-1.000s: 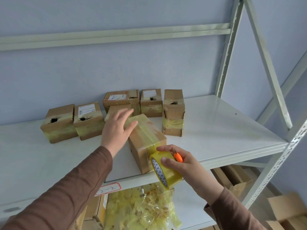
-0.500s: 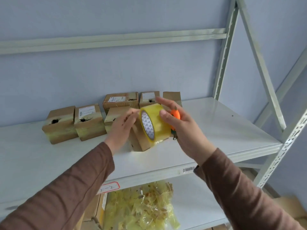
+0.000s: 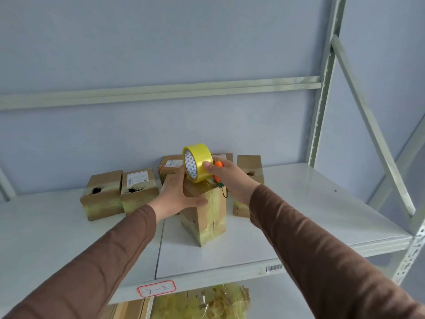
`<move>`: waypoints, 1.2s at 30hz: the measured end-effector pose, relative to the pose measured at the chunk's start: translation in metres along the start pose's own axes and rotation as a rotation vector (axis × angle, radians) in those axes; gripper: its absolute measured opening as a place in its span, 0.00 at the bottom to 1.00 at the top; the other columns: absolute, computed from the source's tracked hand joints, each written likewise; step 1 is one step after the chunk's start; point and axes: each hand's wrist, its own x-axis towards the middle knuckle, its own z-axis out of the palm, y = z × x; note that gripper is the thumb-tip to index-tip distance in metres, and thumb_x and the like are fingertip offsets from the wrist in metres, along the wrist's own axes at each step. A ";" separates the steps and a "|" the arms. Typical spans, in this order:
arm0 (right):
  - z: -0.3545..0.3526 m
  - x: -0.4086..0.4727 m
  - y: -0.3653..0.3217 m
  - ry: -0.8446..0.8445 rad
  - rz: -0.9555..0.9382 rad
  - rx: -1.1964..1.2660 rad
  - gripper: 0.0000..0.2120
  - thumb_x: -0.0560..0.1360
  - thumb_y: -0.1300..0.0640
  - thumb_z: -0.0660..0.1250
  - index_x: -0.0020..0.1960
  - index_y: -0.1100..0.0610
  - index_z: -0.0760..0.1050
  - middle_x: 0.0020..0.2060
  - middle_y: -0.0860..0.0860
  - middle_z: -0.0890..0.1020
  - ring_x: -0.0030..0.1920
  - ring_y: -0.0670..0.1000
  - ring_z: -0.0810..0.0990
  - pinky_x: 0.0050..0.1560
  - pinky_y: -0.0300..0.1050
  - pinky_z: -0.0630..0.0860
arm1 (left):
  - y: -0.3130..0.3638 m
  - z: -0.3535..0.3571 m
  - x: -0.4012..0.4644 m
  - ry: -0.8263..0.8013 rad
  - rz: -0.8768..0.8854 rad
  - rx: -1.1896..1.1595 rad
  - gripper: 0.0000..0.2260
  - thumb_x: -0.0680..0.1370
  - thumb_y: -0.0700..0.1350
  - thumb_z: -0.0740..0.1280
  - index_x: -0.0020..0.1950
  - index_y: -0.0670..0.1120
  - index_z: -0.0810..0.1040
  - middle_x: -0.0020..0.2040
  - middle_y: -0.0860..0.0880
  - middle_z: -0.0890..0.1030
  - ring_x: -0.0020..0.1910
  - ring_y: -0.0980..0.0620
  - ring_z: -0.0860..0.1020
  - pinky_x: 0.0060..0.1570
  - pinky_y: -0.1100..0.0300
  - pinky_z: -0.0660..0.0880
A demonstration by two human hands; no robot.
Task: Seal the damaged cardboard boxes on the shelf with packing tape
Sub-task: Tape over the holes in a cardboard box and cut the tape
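Cardboard box (image 3: 204,215) stands on end mid-shelf (image 3: 299,226); left hand (image 3: 177,194) grips its upper left side, fingers wrapped; right hand (image 3: 230,178) pinches the yellow tape (image 3: 197,162) on the box's top, orange cutter (image 3: 218,171) tucked in; holed boxes (image 3: 103,194) left of it.

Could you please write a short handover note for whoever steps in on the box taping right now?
Left hand grips the upright box at the front of the shelf.
Right hand holds the yellow tape roll and an orange cutter over that box's top.
Done: that box already carries tape down its sides.
Left: the two left boxes show open holes; the rest at the back are partly hidden.
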 end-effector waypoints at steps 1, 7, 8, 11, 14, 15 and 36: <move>0.002 -0.001 -0.001 0.014 -0.011 0.019 0.17 0.85 0.53 0.64 0.65 0.65 0.75 0.53 0.58 0.81 0.51 0.54 0.79 0.60 0.54 0.77 | -0.001 0.001 0.001 0.039 -0.022 0.042 0.53 0.57 0.66 0.78 0.79 0.54 0.62 0.71 0.47 0.70 0.74 0.46 0.63 0.73 0.45 0.66; -0.012 -0.033 0.003 0.148 -0.139 0.126 0.15 0.82 0.49 0.67 0.54 0.62 0.79 0.42 0.49 0.80 0.43 0.48 0.78 0.47 0.41 0.74 | -0.008 -0.002 0.008 -0.025 0.050 0.097 0.52 0.60 0.66 0.76 0.81 0.56 0.62 0.75 0.51 0.68 0.74 0.51 0.61 0.76 0.46 0.62; -0.016 -0.043 0.006 0.163 -0.144 0.135 0.15 0.79 0.46 0.69 0.48 0.59 0.80 0.40 0.48 0.79 0.42 0.47 0.76 0.45 0.41 0.72 | -0.006 -0.002 0.011 -0.044 0.102 0.106 0.48 0.62 0.64 0.76 0.80 0.58 0.63 0.75 0.53 0.68 0.74 0.52 0.63 0.76 0.46 0.62; -0.016 -0.072 0.027 0.164 -0.019 0.104 0.16 0.71 0.41 0.71 0.41 0.55 0.82 0.37 0.49 0.79 0.39 0.49 0.77 0.42 0.44 0.73 | -0.010 -0.007 0.011 -0.094 0.111 0.157 0.38 0.69 0.63 0.76 0.76 0.68 0.64 0.78 0.56 0.62 0.77 0.53 0.58 0.77 0.47 0.57; -0.009 -0.093 0.061 0.141 0.125 0.112 0.23 0.73 0.42 0.74 0.50 0.64 0.79 0.42 0.55 0.85 0.41 0.55 0.82 0.45 0.48 0.74 | -0.018 -0.011 0.008 -0.109 0.073 0.228 0.37 0.68 0.71 0.72 0.75 0.74 0.63 0.80 0.57 0.57 0.79 0.50 0.52 0.78 0.39 0.53; -0.010 -0.097 0.068 0.156 0.155 0.133 0.21 0.74 0.43 0.74 0.50 0.62 0.80 0.44 0.55 0.87 0.41 0.54 0.84 0.44 0.46 0.77 | -0.018 -0.010 0.008 -0.112 0.081 0.235 0.36 0.67 0.73 0.70 0.74 0.76 0.63 0.81 0.58 0.57 0.79 0.49 0.51 0.78 0.39 0.53; -0.005 -0.094 0.055 0.035 -0.208 0.213 0.25 0.72 0.43 0.76 0.67 0.42 0.77 0.40 0.48 0.78 0.44 0.46 0.78 0.50 0.38 0.75 | -0.048 -0.013 -0.004 -0.033 -0.459 -0.474 0.32 0.66 0.72 0.71 0.61 0.53 0.81 0.59 0.48 0.83 0.59 0.46 0.80 0.60 0.49 0.80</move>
